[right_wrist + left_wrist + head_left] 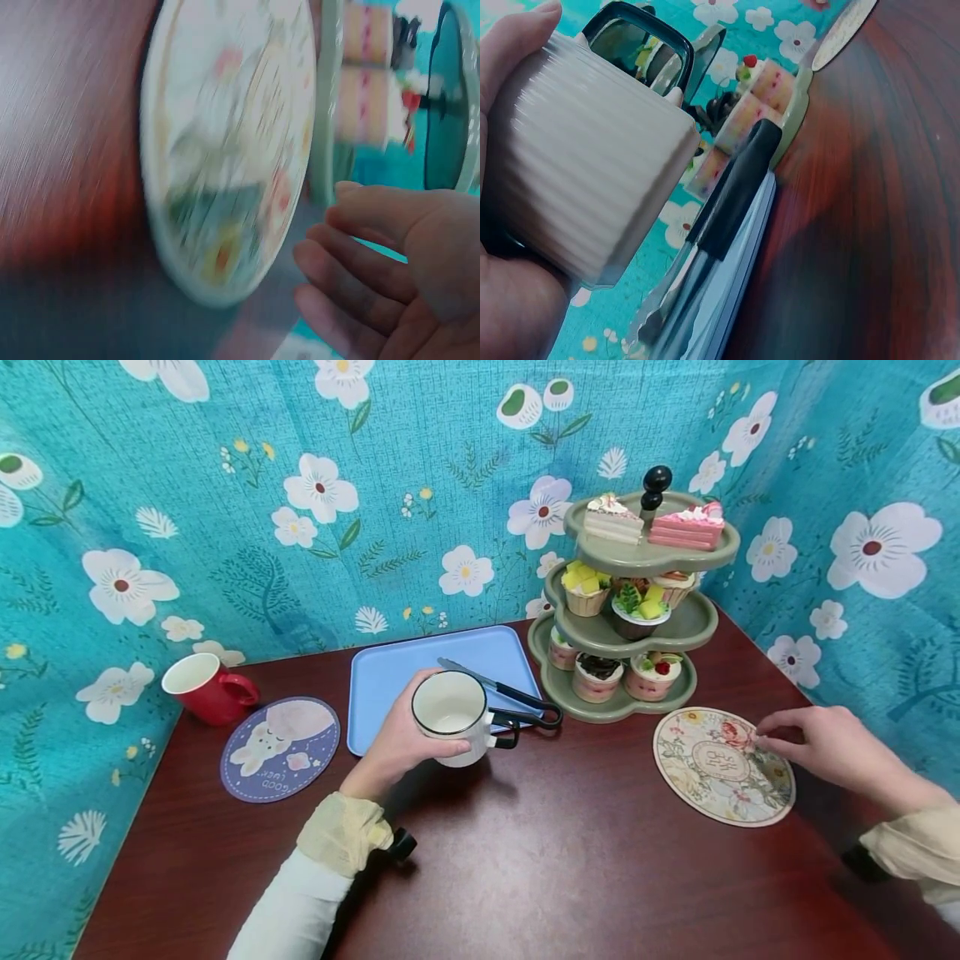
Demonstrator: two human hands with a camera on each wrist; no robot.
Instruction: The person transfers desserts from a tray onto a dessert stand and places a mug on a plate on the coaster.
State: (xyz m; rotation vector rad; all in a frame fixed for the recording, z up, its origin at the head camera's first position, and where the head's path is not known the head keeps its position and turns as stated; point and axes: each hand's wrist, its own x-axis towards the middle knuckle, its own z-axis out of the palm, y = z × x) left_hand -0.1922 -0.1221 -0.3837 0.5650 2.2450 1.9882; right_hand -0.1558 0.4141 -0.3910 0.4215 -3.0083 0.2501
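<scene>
My left hand (397,731) grips a white mug (463,752) with a black rim and black handle, fingers and thumb round its body. The mug is upright over the front edge of the blue tray. In the left wrist view, the ribbed side of the mug (592,165) fills much of the picture. Tongs (517,696) with black handles lie on the tray, partly hidden by the mug. My right hand (832,747) is at the right edge of a round floral mat (723,764). Its fingers (352,262) are loosely bent and hold nothing.
A three-tier green stand (637,635) with cakes and cupcakes stands at the back right. The blue tray (375,693) lies at the back middle. On the left, a red mug (210,693) stands beside a round purple mat (281,747). Flowered cloth hangs behind the table.
</scene>
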